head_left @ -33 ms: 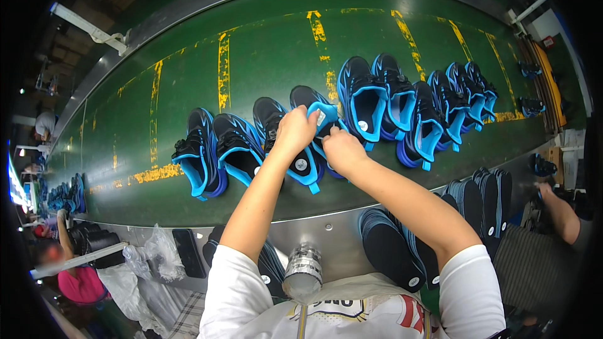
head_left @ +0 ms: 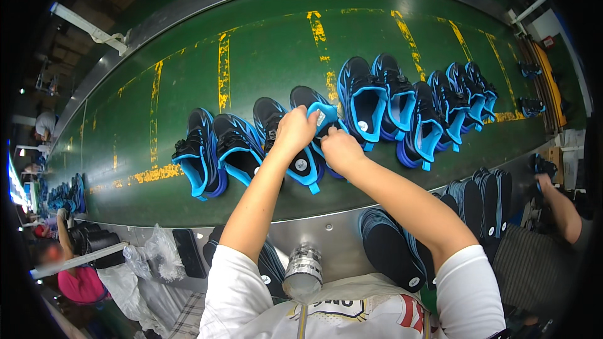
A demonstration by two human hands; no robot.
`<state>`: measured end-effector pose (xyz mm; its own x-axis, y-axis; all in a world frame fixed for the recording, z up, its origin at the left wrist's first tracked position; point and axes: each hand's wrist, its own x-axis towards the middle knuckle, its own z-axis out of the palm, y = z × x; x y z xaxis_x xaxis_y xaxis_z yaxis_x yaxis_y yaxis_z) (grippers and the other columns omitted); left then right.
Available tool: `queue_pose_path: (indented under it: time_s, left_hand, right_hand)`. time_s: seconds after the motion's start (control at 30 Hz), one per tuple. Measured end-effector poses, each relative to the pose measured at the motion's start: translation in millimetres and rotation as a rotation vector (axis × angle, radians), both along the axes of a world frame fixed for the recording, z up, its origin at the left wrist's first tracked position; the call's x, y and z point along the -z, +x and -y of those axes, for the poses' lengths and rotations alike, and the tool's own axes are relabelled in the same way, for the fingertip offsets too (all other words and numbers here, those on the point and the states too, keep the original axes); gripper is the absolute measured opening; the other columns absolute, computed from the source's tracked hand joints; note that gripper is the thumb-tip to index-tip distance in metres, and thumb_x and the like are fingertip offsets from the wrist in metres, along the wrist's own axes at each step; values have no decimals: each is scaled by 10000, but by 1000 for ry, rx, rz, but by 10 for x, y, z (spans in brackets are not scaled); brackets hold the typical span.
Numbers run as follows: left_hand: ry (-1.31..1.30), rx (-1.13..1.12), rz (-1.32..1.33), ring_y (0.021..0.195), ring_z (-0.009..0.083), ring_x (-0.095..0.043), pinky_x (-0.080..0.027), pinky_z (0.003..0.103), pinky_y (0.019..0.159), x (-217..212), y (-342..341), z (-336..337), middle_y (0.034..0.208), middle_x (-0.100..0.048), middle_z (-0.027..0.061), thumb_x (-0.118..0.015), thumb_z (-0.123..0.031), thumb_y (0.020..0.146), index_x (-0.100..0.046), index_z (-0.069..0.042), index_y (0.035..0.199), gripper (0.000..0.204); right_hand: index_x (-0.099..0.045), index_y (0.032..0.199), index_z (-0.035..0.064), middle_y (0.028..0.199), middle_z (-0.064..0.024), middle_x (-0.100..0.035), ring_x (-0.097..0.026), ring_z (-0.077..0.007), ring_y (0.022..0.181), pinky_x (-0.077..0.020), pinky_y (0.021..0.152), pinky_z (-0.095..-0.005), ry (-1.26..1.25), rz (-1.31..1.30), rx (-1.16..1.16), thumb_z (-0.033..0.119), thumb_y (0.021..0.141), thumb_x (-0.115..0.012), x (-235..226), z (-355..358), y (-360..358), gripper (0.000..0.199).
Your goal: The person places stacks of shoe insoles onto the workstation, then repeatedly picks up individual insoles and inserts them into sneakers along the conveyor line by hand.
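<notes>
A black-and-blue sneaker (head_left: 304, 95) stands on the green belt in front of me, toe pointing away. My left hand (head_left: 295, 130) is closed on it, fingertips pinching near the light-blue tongue lining. Across the same shoe's opening, my right hand (head_left: 342, 152) is closed with its fingertips at the collar; the inside of the shoe is mostly hidden by my hands. Just left of it another sneaker (head_left: 267, 112), with a dark insole and a round white sticker at its heel, lies partly under my left wrist. To the right, a further sneaker (head_left: 355, 72) sits close to my right hand.
More matching sneakers line the green belt (head_left: 264, 44) on both sides. Fanned stacks of black insoles (head_left: 383, 238) lie on the metal ledge by my right arm. Nearer are a taped cylinder (head_left: 304, 265), a dark phone (head_left: 188, 252) and clear plastic (head_left: 160, 254). Other people work at both ends.
My right hand has shifted very slightly at the collar; my left hand keeps its place. At the far right, another person's hand has moved up toward a shoe.
</notes>
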<state>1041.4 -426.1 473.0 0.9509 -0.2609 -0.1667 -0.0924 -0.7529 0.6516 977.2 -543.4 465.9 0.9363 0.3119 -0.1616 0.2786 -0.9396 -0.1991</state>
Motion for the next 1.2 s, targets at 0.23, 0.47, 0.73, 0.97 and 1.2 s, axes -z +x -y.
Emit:
queue_pose_path:
  time_s: [0.23,0.47,0.73,0.97,1.2]
  left_hand:
    - [13,-7,-18,761,405,-546,-421,443,665,-44,-54,-25,730,-554,263,-508,-327,808,-519,52,743,384]
    - [21,41,-22,761,408,-542,-421,445,670,-64,-107,23,726,-557,252,-505,-320,814,-511,36,725,368]
    - [25,55,8,735,402,-541,-417,449,647,-97,-151,2,700,-549,242,-499,-328,824,-505,27,714,371]
    - [22,36,104,674,393,-558,-441,460,603,-88,-210,116,653,-559,223,-491,-265,824,-491,17,741,294]
    - [102,-91,698,549,265,-542,-419,355,495,193,-480,338,628,-541,115,-569,-229,781,-529,3,876,253]
  right_hand:
    - [-601,780,10,850,-152,-550,-564,-265,797,-489,671,-337,-188,-210,-83,106,712,-504,50,-50,210,152]
    - [-605,747,30,818,-111,-587,-552,-232,772,-469,666,-334,-74,85,-95,98,705,-495,245,175,22,137]
    - [-633,898,60,921,-101,-589,-542,-234,839,-426,719,-296,-384,-201,-306,146,767,-496,129,153,70,208]
    - [-637,948,65,1031,-136,-588,-563,-252,948,-451,756,-315,-563,-639,-502,127,785,-470,54,85,287,241]
    - [-566,1070,56,1129,-157,-536,-489,-275,1077,-385,898,-325,-29,-602,-221,141,760,-517,24,160,400,326]
